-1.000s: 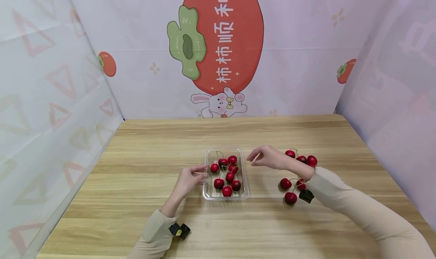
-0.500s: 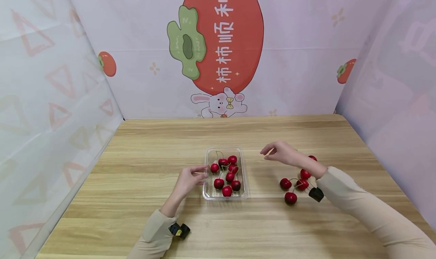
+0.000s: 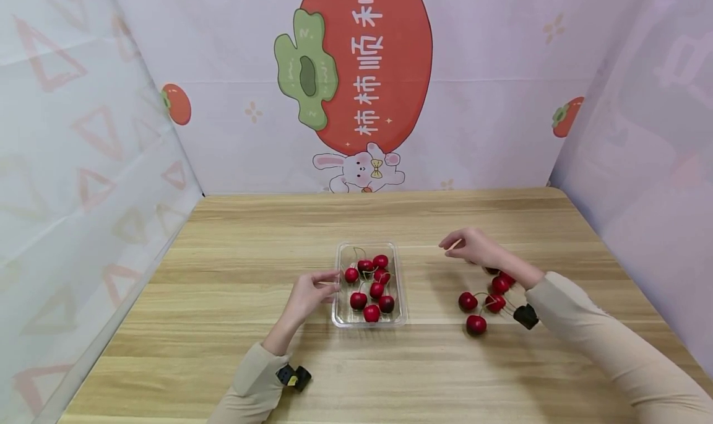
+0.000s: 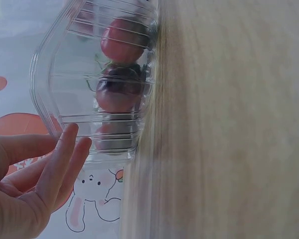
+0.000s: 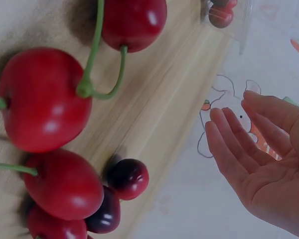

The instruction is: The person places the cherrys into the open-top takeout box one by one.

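Observation:
A clear plastic box (image 3: 370, 320) stands mid-table with several red cherries (image 3: 371, 290) in it, some with green stems. My left hand (image 3: 308, 293) is at its left side. In the left wrist view, extended fingertips (image 4: 69, 137) touch the box's wall near the rim. My right hand (image 3: 473, 248) is in the air right of the box, its fingers loosely bent with nothing between them. Loose cherries (image 3: 476, 324) lie below and beside its wrist, partly hidden by the forearm. In the right wrist view, a large cherry (image 5: 45, 99) with a stem appears close up.
The wooden table (image 3: 250, 238) reaches back to a printed cloth (image 3: 490, 127) with a big persimmon and a rabbit. Pale cloth walls (image 3: 83, 164) stand on both sides. A small black camera (image 3: 525, 316) sits at the right cuff.
My right hand has moved right and slightly back, away from the box, toward the loose cherries. Its sleeve now uncovers more of the nearer ones. The left hand and box have stayed put.

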A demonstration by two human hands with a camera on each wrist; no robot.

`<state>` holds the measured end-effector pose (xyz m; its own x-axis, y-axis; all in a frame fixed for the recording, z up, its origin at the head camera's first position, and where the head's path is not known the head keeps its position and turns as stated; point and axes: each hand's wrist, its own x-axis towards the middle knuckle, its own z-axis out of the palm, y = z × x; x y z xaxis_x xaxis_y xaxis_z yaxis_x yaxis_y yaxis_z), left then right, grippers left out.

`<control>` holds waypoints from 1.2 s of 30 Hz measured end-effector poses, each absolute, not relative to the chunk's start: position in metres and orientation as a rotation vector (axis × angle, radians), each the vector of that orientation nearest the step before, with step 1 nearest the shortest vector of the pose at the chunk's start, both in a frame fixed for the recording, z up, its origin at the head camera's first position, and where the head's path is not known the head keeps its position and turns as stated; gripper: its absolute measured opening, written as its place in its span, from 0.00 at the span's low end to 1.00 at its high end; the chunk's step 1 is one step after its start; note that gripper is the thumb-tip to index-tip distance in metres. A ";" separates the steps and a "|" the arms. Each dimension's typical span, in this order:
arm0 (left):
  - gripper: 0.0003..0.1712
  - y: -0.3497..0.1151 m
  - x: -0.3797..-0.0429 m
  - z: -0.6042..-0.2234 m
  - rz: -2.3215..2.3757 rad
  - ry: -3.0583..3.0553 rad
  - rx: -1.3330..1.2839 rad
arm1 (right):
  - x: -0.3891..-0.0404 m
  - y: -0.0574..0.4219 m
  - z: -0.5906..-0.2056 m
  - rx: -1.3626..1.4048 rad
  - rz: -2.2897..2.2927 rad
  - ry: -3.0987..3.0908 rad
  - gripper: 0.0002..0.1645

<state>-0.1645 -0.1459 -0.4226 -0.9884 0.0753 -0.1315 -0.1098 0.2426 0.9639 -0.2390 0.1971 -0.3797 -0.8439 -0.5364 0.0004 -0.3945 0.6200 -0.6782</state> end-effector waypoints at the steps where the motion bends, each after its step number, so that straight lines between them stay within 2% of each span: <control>1: 0.18 -0.146 -0.164 -0.422 1.848 2.352 -0.034 | -0.240 0.199 -0.379 -0.763 -1.026 2.643 0.12; 36: 0.18 -0.146 -0.163 -0.422 1.864 2.344 -0.028 | -0.260 0.252 -0.385 -0.655 -0.997 2.758 0.12</control>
